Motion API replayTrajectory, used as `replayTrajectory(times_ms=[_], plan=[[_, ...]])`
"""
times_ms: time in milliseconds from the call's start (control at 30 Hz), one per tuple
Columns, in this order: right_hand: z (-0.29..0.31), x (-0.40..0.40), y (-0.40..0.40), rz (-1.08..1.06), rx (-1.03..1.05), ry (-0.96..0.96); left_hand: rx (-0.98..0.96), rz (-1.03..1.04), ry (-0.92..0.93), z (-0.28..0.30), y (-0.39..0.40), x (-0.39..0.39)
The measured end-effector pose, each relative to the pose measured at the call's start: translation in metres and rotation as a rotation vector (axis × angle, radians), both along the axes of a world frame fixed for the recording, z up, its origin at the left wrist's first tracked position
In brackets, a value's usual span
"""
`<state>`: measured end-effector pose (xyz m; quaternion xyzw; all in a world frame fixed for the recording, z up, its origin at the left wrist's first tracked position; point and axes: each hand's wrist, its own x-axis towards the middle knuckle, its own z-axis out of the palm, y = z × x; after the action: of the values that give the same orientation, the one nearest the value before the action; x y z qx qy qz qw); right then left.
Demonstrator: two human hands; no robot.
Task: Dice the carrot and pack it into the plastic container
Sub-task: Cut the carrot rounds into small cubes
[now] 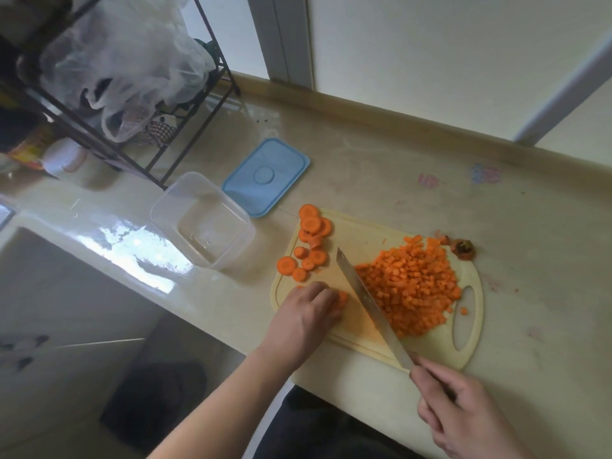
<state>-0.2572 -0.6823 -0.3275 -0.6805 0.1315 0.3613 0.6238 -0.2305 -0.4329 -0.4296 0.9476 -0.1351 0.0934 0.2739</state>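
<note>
Beyond the left hand, up and to its left on the counter, a black wire rack holds crumpled clear bags; a white jar stands beside the rack's foot. A blue lid lies flat on the counter, touching or just beside the clear plastic container, which sits open just left of the cutting board. A dark carrot stub lies at the board's far right corner.

The left hand rests knuckles up on the board, fingers curled over a few carrot rounds that show orange at its fingertips. The right hand grips the handle of the knife; the blade runs diagonally across the board between the two hands, its edge just beside the held rounds.

More carrot slices lie in a loose group beyond the left hand. The heap of diced carrot lies right of the blade, beyond the right hand, with one cube in the board's handle slot.
</note>
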Motion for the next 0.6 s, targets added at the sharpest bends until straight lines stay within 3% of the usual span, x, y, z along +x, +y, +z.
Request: replayTrajectory(times_ms=[233,600], plan=[[-0.005,-0.002,0.01,-0.018,0.025,0.016,0.074,0.01,-0.025,-0.001,-0.003,0.008],[-0.009,-0.005,0.011,-0.045,0.025,0.01,-0.044,-0.064,-0.042,-0.004,-0.004,0.012]])
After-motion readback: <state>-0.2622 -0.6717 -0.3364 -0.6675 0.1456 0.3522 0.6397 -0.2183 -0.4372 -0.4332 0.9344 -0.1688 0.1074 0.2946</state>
